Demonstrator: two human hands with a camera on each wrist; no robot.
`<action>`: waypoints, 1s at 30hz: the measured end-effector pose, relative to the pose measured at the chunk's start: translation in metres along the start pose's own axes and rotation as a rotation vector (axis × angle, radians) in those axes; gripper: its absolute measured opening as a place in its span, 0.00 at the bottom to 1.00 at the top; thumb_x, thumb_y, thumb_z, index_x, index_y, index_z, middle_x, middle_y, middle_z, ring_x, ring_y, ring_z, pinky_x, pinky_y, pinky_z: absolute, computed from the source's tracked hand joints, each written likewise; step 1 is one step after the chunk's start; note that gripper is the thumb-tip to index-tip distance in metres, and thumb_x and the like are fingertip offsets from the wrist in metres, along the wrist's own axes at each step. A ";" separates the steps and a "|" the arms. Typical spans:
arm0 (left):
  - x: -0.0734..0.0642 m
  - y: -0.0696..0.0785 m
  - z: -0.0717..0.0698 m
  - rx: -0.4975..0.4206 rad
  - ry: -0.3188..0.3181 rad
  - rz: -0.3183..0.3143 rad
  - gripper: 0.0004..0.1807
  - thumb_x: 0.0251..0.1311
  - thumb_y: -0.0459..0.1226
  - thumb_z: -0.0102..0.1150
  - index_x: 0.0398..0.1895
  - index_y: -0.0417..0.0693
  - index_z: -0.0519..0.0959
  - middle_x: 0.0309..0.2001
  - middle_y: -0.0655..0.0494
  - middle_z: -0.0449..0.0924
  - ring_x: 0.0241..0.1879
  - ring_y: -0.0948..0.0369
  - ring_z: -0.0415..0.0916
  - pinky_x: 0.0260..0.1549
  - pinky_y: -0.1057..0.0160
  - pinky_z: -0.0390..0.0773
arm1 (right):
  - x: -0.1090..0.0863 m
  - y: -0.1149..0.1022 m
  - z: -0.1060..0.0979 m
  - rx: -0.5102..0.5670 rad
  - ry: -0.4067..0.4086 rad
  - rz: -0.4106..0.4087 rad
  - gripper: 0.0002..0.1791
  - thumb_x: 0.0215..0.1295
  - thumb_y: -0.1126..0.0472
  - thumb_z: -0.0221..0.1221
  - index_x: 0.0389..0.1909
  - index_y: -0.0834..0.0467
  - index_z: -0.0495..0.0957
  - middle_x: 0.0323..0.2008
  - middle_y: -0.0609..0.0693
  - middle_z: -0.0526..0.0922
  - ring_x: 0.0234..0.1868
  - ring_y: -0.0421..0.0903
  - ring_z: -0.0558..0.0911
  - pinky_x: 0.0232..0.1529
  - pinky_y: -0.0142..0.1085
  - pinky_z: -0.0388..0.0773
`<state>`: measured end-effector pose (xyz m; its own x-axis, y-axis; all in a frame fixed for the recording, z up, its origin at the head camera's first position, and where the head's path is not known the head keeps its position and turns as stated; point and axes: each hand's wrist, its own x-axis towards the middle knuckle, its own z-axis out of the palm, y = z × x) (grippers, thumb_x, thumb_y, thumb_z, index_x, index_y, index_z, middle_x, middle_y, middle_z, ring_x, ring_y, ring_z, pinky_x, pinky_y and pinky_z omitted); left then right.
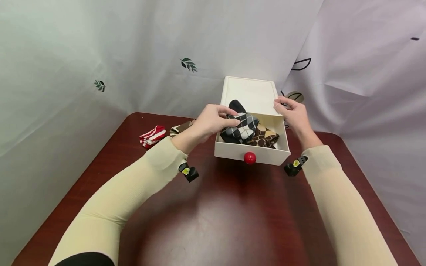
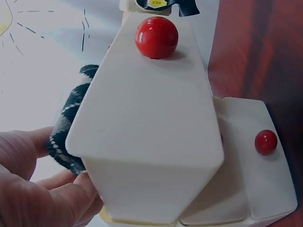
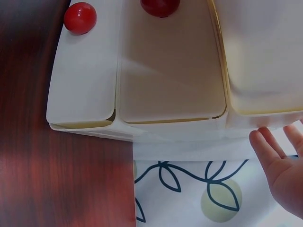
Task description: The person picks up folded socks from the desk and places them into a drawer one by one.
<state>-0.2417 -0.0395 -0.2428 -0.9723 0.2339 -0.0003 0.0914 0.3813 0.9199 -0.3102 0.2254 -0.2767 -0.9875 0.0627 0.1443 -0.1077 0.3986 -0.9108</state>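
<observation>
My left hand (image 1: 213, 120) pinches a folded pair of black, grey and white argyle socks (image 1: 245, 127) over the left side of a pulled-out white drawer (image 1: 229, 150). In the left wrist view, the argyle socks (image 2: 71, 116) stick out past the drawer's side between thumb and fingers. Brown patterned socks (image 1: 266, 137) lie in the drawer, partly covered by the argyle pair. The drawer's front carries a round red knob (image 1: 250, 158). At the right top edge of the white drawer cabinet (image 1: 251, 90), my right hand (image 1: 294, 113) rests with its fingers extended.
Red-and-white striped socks (image 1: 153, 136) lie on the dark red table (image 1: 199, 221) to the left. Brown striped socks (image 1: 181, 127) sit nearby, partly behind the left hand. Lower drawers with red knobs (image 3: 80, 18) are closed. A pale curtain (image 1: 149, 55) hangs behind.
</observation>
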 end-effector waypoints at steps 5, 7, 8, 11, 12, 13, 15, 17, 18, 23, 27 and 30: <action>0.002 0.003 0.003 0.142 -0.058 0.006 0.15 0.53 0.39 0.66 0.45 0.46 0.81 0.48 0.51 0.75 0.43 0.61 0.72 0.38 0.65 0.74 | 0.000 0.002 0.000 -0.005 0.001 -0.006 0.25 0.62 0.47 0.58 0.56 0.56 0.75 0.64 0.47 0.67 0.47 0.42 0.74 0.44 0.33 0.72; 0.002 0.005 0.003 0.185 -0.083 0.008 0.16 0.53 0.39 0.66 0.45 0.45 0.81 0.48 0.51 0.75 0.46 0.59 0.72 0.40 0.62 0.74 | 0.000 0.003 0.001 0.002 0.004 -0.008 0.24 0.62 0.47 0.59 0.56 0.56 0.76 0.63 0.46 0.68 0.45 0.41 0.74 0.42 0.31 0.73; 0.003 0.006 0.003 0.201 -0.096 0.008 0.16 0.53 0.39 0.66 0.45 0.44 0.81 0.49 0.51 0.75 0.46 0.59 0.72 0.41 0.62 0.74 | 0.000 0.003 0.001 0.003 0.009 -0.008 0.24 0.61 0.48 0.59 0.55 0.56 0.76 0.63 0.46 0.68 0.44 0.40 0.74 0.41 0.30 0.73; 0.005 0.010 0.004 0.250 -0.128 0.014 0.17 0.54 0.39 0.65 0.46 0.43 0.80 0.49 0.51 0.75 0.46 0.59 0.71 0.41 0.62 0.74 | 0.000 0.004 0.000 -0.002 0.027 -0.012 0.24 0.61 0.48 0.59 0.55 0.56 0.76 0.62 0.46 0.69 0.42 0.39 0.74 0.39 0.29 0.73; 0.005 0.011 0.005 0.267 -0.141 0.014 0.17 0.54 0.40 0.65 0.47 0.43 0.80 0.49 0.51 0.75 0.46 0.59 0.71 0.41 0.62 0.73 | 0.000 0.004 0.000 -0.007 0.030 -0.012 0.24 0.61 0.48 0.59 0.55 0.56 0.76 0.62 0.46 0.69 0.42 0.39 0.74 0.39 0.29 0.73; 0.006 0.011 0.007 0.281 -0.152 0.014 0.18 0.55 0.39 0.65 0.47 0.42 0.80 0.50 0.50 0.75 0.46 0.59 0.70 0.41 0.62 0.73 | -0.001 0.004 -0.001 -0.014 0.030 -0.011 0.24 0.62 0.48 0.58 0.55 0.56 0.76 0.62 0.46 0.69 0.42 0.39 0.74 0.39 0.29 0.73; 0.007 0.012 0.009 0.312 -0.171 0.009 0.18 0.55 0.39 0.65 0.48 0.41 0.80 0.50 0.50 0.75 0.47 0.59 0.70 0.41 0.62 0.73 | -0.002 0.005 -0.002 -0.024 0.023 -0.009 0.25 0.62 0.47 0.58 0.55 0.57 0.75 0.63 0.46 0.68 0.42 0.39 0.75 0.39 0.29 0.73; 0.008 0.013 0.012 0.334 -0.187 -0.001 0.18 0.55 0.39 0.65 0.48 0.41 0.79 0.50 0.50 0.75 0.47 0.59 0.69 0.41 0.62 0.73 | -0.003 0.005 -0.003 -0.027 0.012 -0.006 0.25 0.62 0.47 0.58 0.56 0.57 0.75 0.64 0.46 0.67 0.43 0.40 0.75 0.39 0.29 0.74; 0.009 0.013 0.013 0.346 -0.194 -0.003 0.18 0.55 0.39 0.65 0.48 0.41 0.79 0.50 0.50 0.76 0.47 0.59 0.69 0.41 0.62 0.73 | -0.003 0.006 -0.004 -0.026 0.007 -0.005 0.26 0.62 0.46 0.58 0.56 0.57 0.75 0.64 0.47 0.67 0.43 0.41 0.75 0.39 0.30 0.74; 0.011 0.011 0.017 0.403 -0.226 -0.001 0.18 0.55 0.38 0.65 0.48 0.38 0.79 0.51 0.49 0.76 0.49 0.57 0.69 0.41 0.62 0.73 | -0.002 0.007 -0.002 -0.016 0.000 -0.008 0.26 0.62 0.46 0.58 0.56 0.57 0.75 0.64 0.47 0.66 0.47 0.42 0.73 0.42 0.32 0.73; 0.012 0.007 0.020 0.497 -0.250 0.008 0.18 0.56 0.39 0.64 0.46 0.36 0.80 0.50 0.47 0.77 0.48 0.56 0.72 0.42 0.62 0.74 | -0.002 0.009 0.000 -0.005 -0.014 -0.013 0.26 0.62 0.47 0.58 0.56 0.58 0.75 0.65 0.47 0.66 0.52 0.45 0.73 0.49 0.38 0.73; 0.011 0.005 0.020 0.555 -0.275 0.017 0.22 0.56 0.41 0.64 0.49 0.34 0.78 0.52 0.45 0.76 0.49 0.55 0.73 0.46 0.60 0.74 | -0.003 0.010 0.002 -0.002 -0.023 -0.012 0.26 0.62 0.47 0.58 0.56 0.58 0.74 0.65 0.47 0.65 0.54 0.46 0.72 0.51 0.41 0.72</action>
<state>-0.2477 -0.0167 -0.2461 -0.8852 0.4382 -0.1564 0.2769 0.7664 0.5797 -0.3082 0.2273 -0.2871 -0.9886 0.0366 0.1459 -0.1192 0.4008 -0.9084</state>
